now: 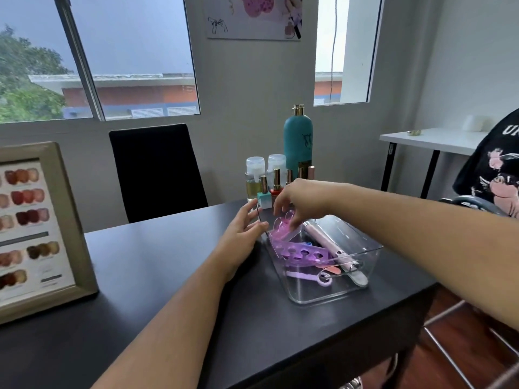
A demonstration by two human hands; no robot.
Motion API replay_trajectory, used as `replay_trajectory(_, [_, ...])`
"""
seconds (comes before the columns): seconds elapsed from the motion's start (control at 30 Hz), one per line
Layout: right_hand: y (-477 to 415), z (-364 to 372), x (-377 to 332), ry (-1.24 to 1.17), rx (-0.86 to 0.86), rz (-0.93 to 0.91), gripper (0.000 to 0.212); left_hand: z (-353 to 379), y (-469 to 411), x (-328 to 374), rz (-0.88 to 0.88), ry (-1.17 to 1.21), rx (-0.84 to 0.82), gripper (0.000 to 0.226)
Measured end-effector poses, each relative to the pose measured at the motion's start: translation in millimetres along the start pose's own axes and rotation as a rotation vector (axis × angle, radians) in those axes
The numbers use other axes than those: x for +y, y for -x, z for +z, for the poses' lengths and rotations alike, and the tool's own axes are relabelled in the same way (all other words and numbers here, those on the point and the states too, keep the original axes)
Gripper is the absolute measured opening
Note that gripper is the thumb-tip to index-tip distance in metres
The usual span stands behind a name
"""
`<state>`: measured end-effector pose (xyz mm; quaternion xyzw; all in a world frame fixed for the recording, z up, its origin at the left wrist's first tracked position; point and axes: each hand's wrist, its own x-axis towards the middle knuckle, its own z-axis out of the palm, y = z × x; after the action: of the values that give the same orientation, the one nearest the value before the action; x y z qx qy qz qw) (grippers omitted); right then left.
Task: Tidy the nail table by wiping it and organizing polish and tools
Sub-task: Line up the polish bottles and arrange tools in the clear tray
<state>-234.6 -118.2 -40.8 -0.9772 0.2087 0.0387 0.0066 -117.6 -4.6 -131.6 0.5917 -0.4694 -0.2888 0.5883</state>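
Note:
A clear plastic bin (331, 290) stands on the black nail table (157, 276). It holds a purple toe separator (306, 254), a rose-gold tool (331, 245), a nail file and small lilac tools. My right hand (300, 203) reaches over the bin's far end and pinches a pink toe separator (282, 230), which tilts into the bin. My left hand (241, 237) rests against the bin's left wall with fingers spread. Polish bottles (269, 189) stand in a cluster just behind the bin.
A tall teal bottle (298, 141) and two clear pump bottles (255, 175) stand behind the polishes. A framed colour chart (36, 228) leans at the table's left. A black chair (157, 169) is across the table. A seated person (491, 169) and a white side table (432, 140) are at right.

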Motion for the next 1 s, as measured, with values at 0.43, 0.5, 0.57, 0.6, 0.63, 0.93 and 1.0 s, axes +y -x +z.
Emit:
replay_trajectory(0.43, [-15.4,15.4,9.2,0.08,0.197,0.04,0.028,0.2,-0.2,1.0,-0.01,0.023,0.006,0.055])
replay_trajectory(0.5, [-11.5,13.9,9.5,0.106,0.245,0.02,0.034,-0.6,0.5,1.8,-0.002,0.029,0.002,0.055])
replay_trajectory(0.57, [-8.7,14.5,8.9,0.131,0.242,-0.008,0.037,-0.9,1.1,3.2,0.003,0.022,-0.006,0.056])
replay_trajectory(0.6, [-8.8,15.5,8.2,0.155,0.229,-0.019,0.036,-0.9,1.4,3.8,0.006,0.01,-0.01,0.056])
replay_trajectory(0.63, [-9.6,16.6,7.5,0.177,0.223,-0.024,0.036,-0.7,1.6,4.3,0.01,0.001,-0.013,0.056])
replay_trajectory(0.93, [2.2,3.6,9.4,0.039,0.324,0.088,0.043,-0.4,2.2,5.3,0.027,0.019,-0.009,0.055])
replay_trajectory(1.0, [14.1,-8.3,19.3,-0.082,0.336,0.173,0.034,-0.5,2.2,5.2,0.032,0.019,-0.012,0.055])
